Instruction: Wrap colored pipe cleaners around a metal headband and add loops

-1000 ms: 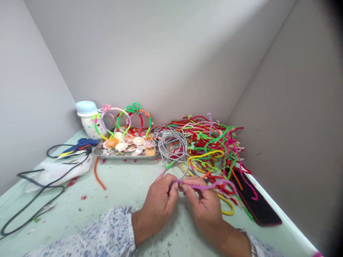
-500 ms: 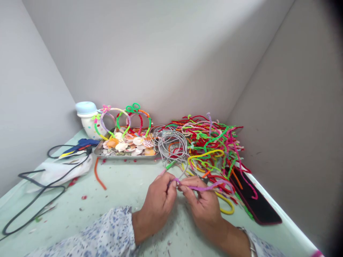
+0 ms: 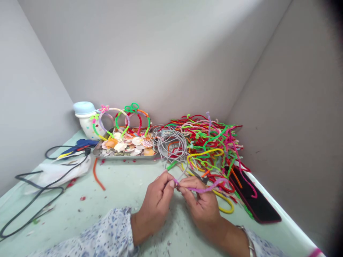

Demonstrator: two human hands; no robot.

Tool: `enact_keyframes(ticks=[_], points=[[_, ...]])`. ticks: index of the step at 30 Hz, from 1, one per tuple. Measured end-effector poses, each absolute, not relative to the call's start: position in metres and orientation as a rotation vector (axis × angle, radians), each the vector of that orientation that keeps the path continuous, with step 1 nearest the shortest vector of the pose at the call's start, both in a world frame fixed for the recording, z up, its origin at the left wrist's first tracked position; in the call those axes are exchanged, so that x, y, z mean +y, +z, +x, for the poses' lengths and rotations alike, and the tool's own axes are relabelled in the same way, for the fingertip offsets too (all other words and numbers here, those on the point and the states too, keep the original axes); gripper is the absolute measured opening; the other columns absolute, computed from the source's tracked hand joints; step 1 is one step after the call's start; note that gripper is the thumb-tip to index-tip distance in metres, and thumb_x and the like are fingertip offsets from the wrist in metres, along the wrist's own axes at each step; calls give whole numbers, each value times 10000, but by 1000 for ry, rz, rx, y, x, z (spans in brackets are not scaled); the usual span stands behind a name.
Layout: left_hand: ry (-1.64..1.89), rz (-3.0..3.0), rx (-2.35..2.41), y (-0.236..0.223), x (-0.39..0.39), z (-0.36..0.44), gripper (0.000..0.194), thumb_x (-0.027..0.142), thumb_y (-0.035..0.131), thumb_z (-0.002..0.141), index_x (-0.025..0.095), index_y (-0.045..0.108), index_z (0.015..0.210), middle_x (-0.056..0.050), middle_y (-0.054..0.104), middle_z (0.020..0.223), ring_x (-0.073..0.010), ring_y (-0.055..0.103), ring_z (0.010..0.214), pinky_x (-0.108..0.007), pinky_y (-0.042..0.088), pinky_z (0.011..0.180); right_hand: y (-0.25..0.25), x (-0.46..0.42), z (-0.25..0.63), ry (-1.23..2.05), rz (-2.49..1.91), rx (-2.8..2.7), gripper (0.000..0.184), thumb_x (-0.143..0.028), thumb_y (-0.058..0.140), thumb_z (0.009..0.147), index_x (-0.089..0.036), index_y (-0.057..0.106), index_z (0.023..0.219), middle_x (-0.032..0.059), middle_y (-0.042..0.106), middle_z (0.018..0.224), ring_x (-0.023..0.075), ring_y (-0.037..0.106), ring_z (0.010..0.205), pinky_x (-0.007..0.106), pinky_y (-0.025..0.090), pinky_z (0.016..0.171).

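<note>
Our left hand (image 3: 154, 207) and right hand (image 3: 201, 201) pinch a kinked purple pipe cleaner (image 3: 203, 190) between them, held narrow above the pale green table (image 3: 120, 192). Ahead, a steel tray (image 3: 98, 154) holds seashells (image 3: 120, 146) beneath decorated headbands (image 3: 121, 110). Bare wire headbands (image 3: 171, 144) adjoin a heap of pipe cleaners (image 3: 211, 137). A black phone (image 3: 254, 198) lies along the table's white edge (image 3: 284, 214), right of our hands.

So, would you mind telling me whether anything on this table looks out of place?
Yes: a lone orange pipe cleaner lies on the table in front of the shell tray, apart from the heap of pipe cleaners, and small red scraps are scattered nearby.
</note>
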State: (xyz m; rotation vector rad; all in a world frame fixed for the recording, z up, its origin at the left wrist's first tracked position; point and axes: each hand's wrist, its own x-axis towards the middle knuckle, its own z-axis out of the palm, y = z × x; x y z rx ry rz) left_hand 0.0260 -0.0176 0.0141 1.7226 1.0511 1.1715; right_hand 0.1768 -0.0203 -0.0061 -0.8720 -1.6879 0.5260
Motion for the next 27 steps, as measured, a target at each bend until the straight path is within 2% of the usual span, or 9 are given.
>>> enact_keyframes(ticks=[8, 13, 17, 21, 27], points=[[1172, 1688, 1132, 12, -16, 29, 273, 332, 386, 932, 189, 449, 708, 25, 431, 672, -129, 408, 656, -234, 354, 632, -6, -21, 175, 612, -849, -1629, 130, -155, 558, 857, -237, 629, 928, 29, 653, 853, 183, 616, 832, 335, 495, 779], [1198, 1697, 1148, 14, -16, 29, 274, 334, 398, 926, 189, 468, 704, 23, 460, 657, -132, 434, 645, -237, 360, 625, -8, -25, 175, 853, -910, -1526, 119, -291, 540, 884, -213, 587, 960, 37, 618, 847, 175, 607, 780, 304, 504, 716], [1185, 1726, 1077, 14, -16, 30, 279, 311, 396, 935, 188, 488, 702, 20, 523, 652, -131, 485, 651, -247, 377, 662, -8, -25, 173, 1061, -887, -1455, 226, -389, 489, 908, -190, 584, 856, 8, 582, 711, 150, 581, 662, 265, 488, 620], [1162, 1776, 1014, 11, -18, 30, 272, 288, 384, 943, 189, 512, 725, 12, 564, 680, -135, 517, 677, -265, 385, 717, -6, -24, 170, 1119, -913, -1390, 311, -400, 471, 917, -174, 585, 738, 2, 564, 644, 138, 553, 615, 260, 470, 599], [1163, 1817, 999, 11, -18, 29, 276, 262, 382, 942, 189, 508, 708, 12, 569, 667, -137, 511, 688, -281, 382, 781, -1, -26, 167, 1156, -947, -1370, 289, -384, 515, 893, -173, 579, 705, -9, 559, 623, 129, 548, 582, 251, 462, 573]])
